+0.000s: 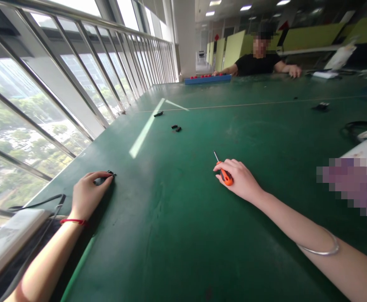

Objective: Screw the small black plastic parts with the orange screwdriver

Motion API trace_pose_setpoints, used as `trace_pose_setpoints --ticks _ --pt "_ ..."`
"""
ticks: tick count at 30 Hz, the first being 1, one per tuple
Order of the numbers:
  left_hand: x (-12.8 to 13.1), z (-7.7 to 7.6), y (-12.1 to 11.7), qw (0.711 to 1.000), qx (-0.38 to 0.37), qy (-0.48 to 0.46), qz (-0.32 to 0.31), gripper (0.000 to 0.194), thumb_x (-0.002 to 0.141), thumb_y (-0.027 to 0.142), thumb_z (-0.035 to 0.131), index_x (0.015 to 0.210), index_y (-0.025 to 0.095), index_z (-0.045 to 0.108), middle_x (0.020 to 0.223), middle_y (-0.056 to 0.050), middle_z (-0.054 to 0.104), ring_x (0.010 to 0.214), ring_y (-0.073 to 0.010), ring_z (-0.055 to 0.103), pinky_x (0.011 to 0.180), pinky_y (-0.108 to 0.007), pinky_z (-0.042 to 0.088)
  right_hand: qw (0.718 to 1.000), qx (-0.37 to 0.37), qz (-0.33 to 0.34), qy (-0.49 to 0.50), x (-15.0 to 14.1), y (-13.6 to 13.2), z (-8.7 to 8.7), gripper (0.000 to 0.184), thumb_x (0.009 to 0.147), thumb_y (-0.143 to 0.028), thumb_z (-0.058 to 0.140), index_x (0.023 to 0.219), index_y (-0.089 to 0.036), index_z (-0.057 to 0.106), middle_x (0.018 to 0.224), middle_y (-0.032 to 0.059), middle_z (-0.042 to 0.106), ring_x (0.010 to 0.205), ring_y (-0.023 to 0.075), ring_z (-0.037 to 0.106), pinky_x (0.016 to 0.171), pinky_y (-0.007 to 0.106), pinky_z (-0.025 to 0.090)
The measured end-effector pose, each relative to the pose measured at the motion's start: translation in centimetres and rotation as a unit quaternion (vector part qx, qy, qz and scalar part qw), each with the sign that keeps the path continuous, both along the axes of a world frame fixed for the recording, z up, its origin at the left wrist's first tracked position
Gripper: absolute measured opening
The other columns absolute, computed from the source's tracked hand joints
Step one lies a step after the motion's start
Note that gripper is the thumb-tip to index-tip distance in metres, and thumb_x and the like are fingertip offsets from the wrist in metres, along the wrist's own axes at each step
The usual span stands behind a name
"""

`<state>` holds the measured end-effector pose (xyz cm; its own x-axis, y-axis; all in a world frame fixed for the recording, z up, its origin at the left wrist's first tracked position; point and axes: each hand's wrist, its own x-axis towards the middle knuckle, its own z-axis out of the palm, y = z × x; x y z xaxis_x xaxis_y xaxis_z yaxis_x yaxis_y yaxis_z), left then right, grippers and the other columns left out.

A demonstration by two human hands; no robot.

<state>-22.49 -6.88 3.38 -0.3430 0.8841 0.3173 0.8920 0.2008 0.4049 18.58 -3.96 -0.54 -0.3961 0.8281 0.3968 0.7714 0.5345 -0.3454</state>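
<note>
My left hand [89, 191] rests at the left side of the green table, thumb and forefinger pinched on a small black part [111, 173]. What kind of part it is I cannot make out. Over the middle right of the table, my right hand [238, 178] is closed around the orange and black handle of a screwdriver [226, 176]. Its metal shaft points away from me and slightly left. Farther off, between the hands, two small black pieces [176, 128] lie close together. Another dark, longer piece [158, 113] lies beyond them, near a strip of light.
A metal railing [108, 27] runs along the left table edge [86, 153]. At the far end sits a person [259, 61] by a blue tray [207, 79] with red pieces. Black clutter [321, 106] and a cable [356, 126] lie right. A white box [23, 226] is lower left.
</note>
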Motion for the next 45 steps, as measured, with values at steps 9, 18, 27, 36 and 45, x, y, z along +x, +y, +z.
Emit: trace_pose_setpoints --ticks 9,18,27,36,45 --pt "-1.2 0.3 0.5 0.982 0.052 -0.162 0.078 0.027 0.070 0.039 0.066 0.090 0.021 0.070 0.087 0.003 0.073 0.098 -0.0217 0.064 0.090 -0.031 0.046 1.000 0.006 0.000 -0.015 0.1 0.0 0.0 0.014 0.082 -0.019 0.054 0.094 -0.022 0.061 0.088 0.0057 0.063 0.082 0.0219 0.055 0.073 0.036 0.043" --pt "-1.8 -0.6 1.0 0.980 0.009 -0.190 0.063 0.044 0.069 0.037 0.065 0.103 0.010 0.071 0.096 -0.011 0.072 0.093 -0.0227 0.064 0.084 -0.029 0.046 1.000 0.011 -0.014 -0.024 0.1 -0.3 -0.2 0.013 0.082 -0.020 0.054 0.093 -0.022 0.062 0.088 0.0051 0.063 0.082 0.0220 0.055 0.074 0.035 0.042" --pt "-2.5 -1.1 1.5 0.982 0.018 -0.185 0.046 0.038 0.070 0.032 0.067 0.101 0.011 0.072 0.092 -0.008 0.073 0.086 -0.0183 0.064 0.078 -0.024 0.045 0.999 0.019 -0.014 -0.023 0.2 -0.4 -0.3 0.012 0.081 -0.020 0.055 0.091 -0.022 0.062 0.086 0.0053 0.062 0.079 0.0215 0.054 0.074 0.034 0.041" --pt "-3.1 -1.7 1.9 0.979 0.029 -0.200 0.029 0.037 0.071 0.031 0.067 0.101 0.011 0.072 0.088 -0.006 0.073 0.080 -0.0158 0.063 0.073 -0.022 0.044 0.999 0.023 -0.016 -0.018 0.4 -0.4 -0.4 0.012 0.081 -0.021 0.056 0.091 -0.022 0.062 0.086 0.0050 0.063 0.078 0.0209 0.054 0.073 0.033 0.041" --pt "-2.6 -1.4 1.9 0.977 0.029 -0.208 0.033 0.036 0.071 0.028 0.067 0.102 0.009 0.071 0.090 -0.007 0.073 0.081 -0.0149 0.062 0.076 -0.021 0.044 0.999 0.027 -0.020 -0.020 0.4 -0.4 -0.5 0.012 0.081 -0.022 0.056 0.091 -0.022 0.062 0.085 0.0053 0.063 0.078 0.0213 0.054 0.072 0.033 0.040"
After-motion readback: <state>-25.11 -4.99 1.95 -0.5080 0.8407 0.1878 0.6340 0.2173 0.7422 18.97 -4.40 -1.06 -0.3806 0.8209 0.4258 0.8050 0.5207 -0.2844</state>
